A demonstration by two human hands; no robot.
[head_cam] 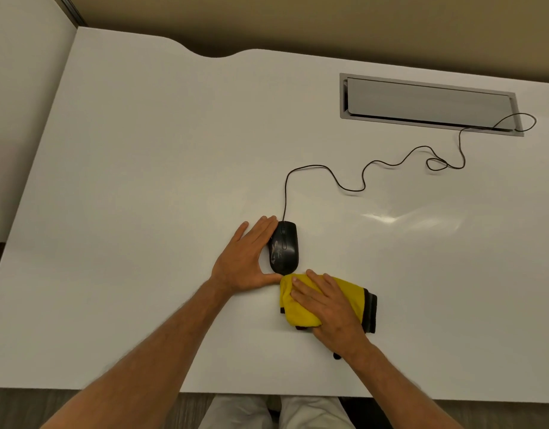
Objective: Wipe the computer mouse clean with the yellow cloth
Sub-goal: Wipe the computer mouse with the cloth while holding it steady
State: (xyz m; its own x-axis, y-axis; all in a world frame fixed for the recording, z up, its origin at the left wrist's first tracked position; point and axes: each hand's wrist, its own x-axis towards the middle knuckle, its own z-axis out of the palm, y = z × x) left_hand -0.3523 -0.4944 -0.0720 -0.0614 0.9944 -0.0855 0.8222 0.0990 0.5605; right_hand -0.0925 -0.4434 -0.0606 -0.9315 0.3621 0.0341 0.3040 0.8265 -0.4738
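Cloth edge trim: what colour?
Dark grey-black trim on the yellow cloth, clearest along its right edge in the head view.

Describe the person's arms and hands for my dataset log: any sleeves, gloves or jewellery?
Both forearms are bare to the frame's edge, no sleeves visible. The left hand and right hand wear no gloves, and no rings, watch or wristbands show. Light-coloured trousers appear below the desk edge.

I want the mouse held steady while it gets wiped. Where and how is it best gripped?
Pinch the mouse across its two long sides near the rear, from the left, leaving the smudged top bare. The left hand already cups that side; the cable blocks the front.
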